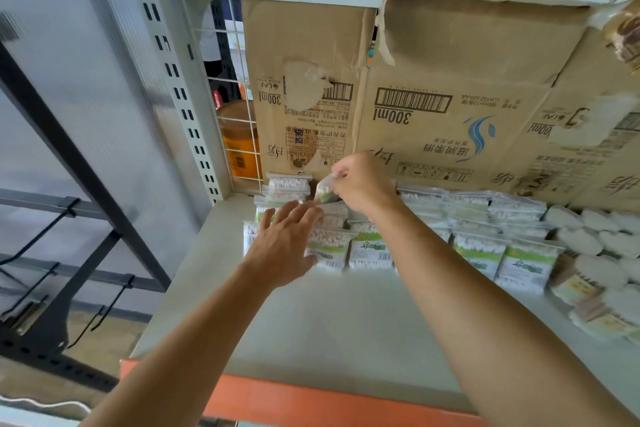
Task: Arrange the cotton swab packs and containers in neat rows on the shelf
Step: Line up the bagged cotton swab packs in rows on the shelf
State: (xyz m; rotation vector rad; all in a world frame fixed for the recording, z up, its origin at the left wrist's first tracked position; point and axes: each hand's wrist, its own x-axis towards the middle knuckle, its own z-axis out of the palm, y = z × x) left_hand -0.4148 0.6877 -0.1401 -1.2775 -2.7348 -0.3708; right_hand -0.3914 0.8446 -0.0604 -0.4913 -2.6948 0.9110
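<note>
Hands number two: the right hand (363, 184) pinches one cotton swab pack (325, 191) held up near the back of the shelf (311, 322), while the left hand (284, 246) spreads open over the leftmost packs (249, 236). Four front packs (370, 250) show labels; arms (450, 270) hide others; round containers (588, 239) at right blur uncountably.

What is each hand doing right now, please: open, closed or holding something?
Left hand: open, fingers straight above the front packs.
Right hand: closed, pinching one swab pack at the back.
</note>
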